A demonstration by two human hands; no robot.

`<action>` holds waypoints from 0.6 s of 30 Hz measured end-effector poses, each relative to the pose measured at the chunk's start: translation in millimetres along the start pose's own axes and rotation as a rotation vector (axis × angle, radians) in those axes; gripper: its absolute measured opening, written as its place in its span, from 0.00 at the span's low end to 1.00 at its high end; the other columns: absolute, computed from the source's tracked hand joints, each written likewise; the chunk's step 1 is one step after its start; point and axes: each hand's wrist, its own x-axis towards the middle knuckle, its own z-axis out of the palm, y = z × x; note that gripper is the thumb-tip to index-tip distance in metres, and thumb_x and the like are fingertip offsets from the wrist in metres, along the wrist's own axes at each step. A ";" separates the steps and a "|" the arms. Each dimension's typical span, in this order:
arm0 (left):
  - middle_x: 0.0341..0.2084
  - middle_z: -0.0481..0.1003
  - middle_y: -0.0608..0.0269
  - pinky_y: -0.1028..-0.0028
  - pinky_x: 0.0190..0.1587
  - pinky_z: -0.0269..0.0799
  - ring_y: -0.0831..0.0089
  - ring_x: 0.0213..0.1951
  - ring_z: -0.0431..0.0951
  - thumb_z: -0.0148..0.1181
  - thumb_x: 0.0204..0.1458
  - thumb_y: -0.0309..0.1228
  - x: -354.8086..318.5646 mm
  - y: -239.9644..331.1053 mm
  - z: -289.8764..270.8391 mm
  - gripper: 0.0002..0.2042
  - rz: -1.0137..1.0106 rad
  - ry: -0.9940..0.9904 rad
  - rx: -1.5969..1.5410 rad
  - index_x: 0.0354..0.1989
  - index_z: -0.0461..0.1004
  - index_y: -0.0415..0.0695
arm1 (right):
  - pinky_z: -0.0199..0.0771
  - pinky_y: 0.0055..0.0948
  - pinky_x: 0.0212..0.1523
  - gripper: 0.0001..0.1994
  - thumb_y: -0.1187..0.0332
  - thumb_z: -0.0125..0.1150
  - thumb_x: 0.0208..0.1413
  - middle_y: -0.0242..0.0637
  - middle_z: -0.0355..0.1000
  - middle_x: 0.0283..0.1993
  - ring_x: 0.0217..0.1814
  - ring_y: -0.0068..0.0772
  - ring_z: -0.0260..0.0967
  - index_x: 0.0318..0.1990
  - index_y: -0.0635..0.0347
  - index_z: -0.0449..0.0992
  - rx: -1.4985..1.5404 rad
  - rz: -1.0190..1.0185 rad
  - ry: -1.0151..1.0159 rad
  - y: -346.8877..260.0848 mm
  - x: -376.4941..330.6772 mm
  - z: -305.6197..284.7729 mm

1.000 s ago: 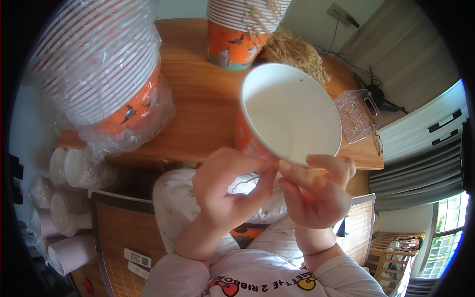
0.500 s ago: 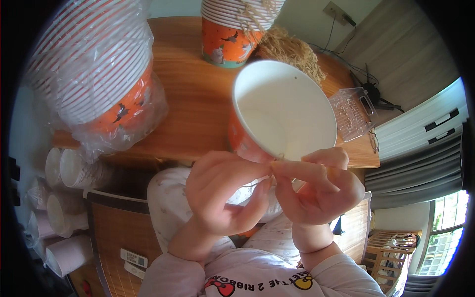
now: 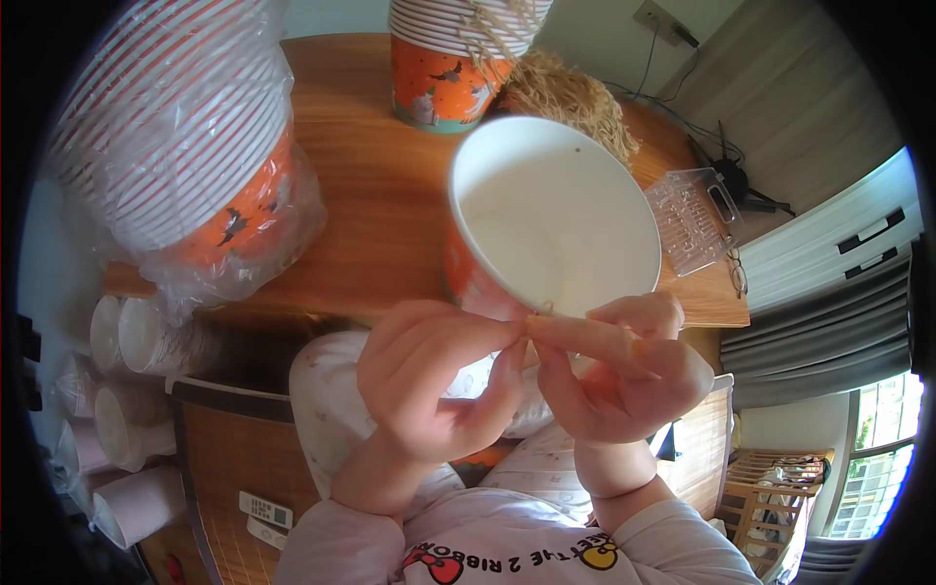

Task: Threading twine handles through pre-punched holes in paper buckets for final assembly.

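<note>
A large paper bucket (image 3: 556,214), white inside and orange outside, leans toward me at the table's near edge. A small dark hole shows in its far wall, just under the rim. At the near rim a short bit of tan cord (image 3: 548,306) pokes up. My left hand (image 3: 429,375) and my right hand (image 3: 624,366) meet there, thumbs and forefingers pinched tip to tip on the cord. Most of the cord is hidden by my fingers. Behind stands a stack of orange patterned buckets (image 3: 448,83) with cords draped over it, beside a heap of tan cords (image 3: 575,93).
Plastic-wrapped buckets (image 3: 195,166) stand on the left of the wooden table (image 3: 341,195). A clear plastic tray (image 3: 692,219) and eyeglasses (image 3: 737,273) lie at the right. White paper tubs (image 3: 146,497) are stacked low on the left, near a remote control (image 3: 265,509).
Both hands have shifted slightly left, still pinched together at the rim. The bucket has moved a little left in the picture, along with the stacks behind it.
</note>
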 end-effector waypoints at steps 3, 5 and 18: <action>0.24 0.80 0.65 0.71 0.29 0.70 0.65 0.24 0.76 0.67 0.38 0.20 0.3 1.2 0.2 0.08 -0.063 -0.014 -0.078 0.29 0.79 0.43 | 0.54 0.23 0.42 0.13 0.74 0.74 0.37 0.16 0.80 0.36 0.35 0.18 0.64 0.36 0.52 0.86 -0.055 0.058 -0.068 -10.9 5.7 -7.4; 0.23 0.79 0.65 0.71 0.28 0.69 0.64 0.23 0.76 0.67 0.39 0.20 -1.1 2.1 0.1 0.08 -0.106 -0.026 -0.117 0.29 0.79 0.42 | 0.54 0.23 0.42 0.14 0.73 0.74 0.39 0.16 0.79 0.35 0.36 0.18 0.63 0.37 0.51 0.86 -0.101 0.116 -0.128 -14.5 6.7 -9.4; 0.22 0.78 0.65 0.71 0.28 0.69 0.64 0.23 0.75 0.65 0.40 0.21 0.0 5.1 0.5 0.05 -0.086 -0.042 -0.103 0.27 0.78 0.42 | 0.53 0.24 0.46 0.18 0.72 0.72 0.35 0.14 0.77 0.36 0.41 0.19 0.63 0.40 0.48 0.87 -0.065 0.052 -0.133 -2.9 1.1 -10.4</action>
